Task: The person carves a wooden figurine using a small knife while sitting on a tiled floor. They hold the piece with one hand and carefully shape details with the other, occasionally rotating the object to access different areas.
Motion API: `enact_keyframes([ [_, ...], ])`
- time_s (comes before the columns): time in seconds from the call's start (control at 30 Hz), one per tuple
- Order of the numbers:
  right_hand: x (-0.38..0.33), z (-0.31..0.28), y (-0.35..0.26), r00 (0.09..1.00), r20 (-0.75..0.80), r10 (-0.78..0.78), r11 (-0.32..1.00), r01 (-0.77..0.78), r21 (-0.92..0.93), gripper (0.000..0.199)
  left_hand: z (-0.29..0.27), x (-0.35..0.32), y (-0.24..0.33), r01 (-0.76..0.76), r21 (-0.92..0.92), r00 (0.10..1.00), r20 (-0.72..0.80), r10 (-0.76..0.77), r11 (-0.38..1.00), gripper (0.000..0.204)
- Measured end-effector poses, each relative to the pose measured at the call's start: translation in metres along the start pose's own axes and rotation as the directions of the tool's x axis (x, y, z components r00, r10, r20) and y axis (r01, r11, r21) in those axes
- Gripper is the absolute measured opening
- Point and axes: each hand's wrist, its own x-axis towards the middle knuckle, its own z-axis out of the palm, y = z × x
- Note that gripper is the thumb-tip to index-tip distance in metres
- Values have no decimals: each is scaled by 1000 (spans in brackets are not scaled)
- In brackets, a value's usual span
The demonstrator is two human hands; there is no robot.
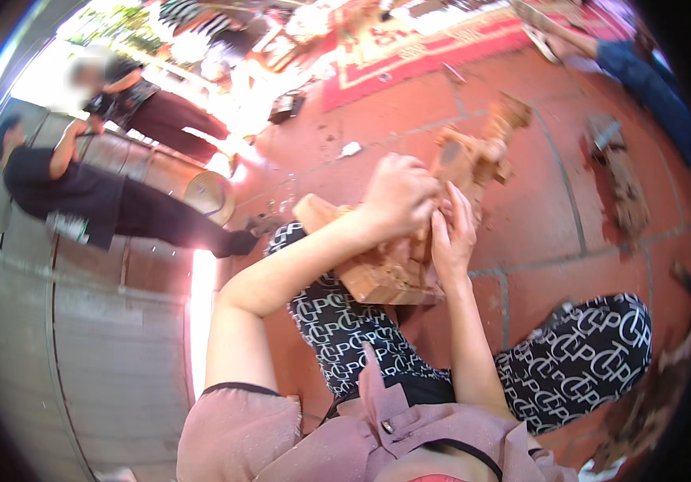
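Observation:
A light brown wood carving (pixel 377 277) with an uneven, knobbly shape lies slantwise across my bent leg, its narrow end pointing away to the far right. My left hand (pixel 400 197) is curled into a fist against the middle of it; whatever its fingers pinch is hidden. Close beside it, my right hand (pixel 453 233) grips the carving's right side, thumb and fingers drawn together. The fingertips of both hands nearly meet. Part of the carving's middle is covered by my hands.
Another rough wooden piece (pixel 622 181) lies on the red tile floor (pixel 514 249) to the right. A patterned red rug (pixel 409 60) stretches along the back. Two people in dark clothes are at the left, near a grey metal wall (pixel 128 345). A blue-trousered leg (pixel 650 92) reaches in at far right.

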Motion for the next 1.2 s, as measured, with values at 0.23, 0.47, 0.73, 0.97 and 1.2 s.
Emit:
enact_keyframes([
  [0.23,-3,4,-22,990,142,12,996,-25,89,54,-15,-7,-1,123,-89,989,91,-115,988,15],
  [0.47,1,0,-35,977,174,124,945,-170,279,57,-11,-7,9,66,-192,997,-15,-70,979,16],
  [0.73,-1,2,-32,985,172,-10,978,-26,206,65,-24,-11,13,162,-101,985,79,-154,982,16],
  [0.97,2,3,-19,982,171,-85,980,51,193,66,-23,-10,10,207,-146,975,114,-192,967,14],
  [1.2,3,0,-28,976,189,110,873,-185,451,64,-14,-5,2,109,-284,993,63,-96,953,15],
])
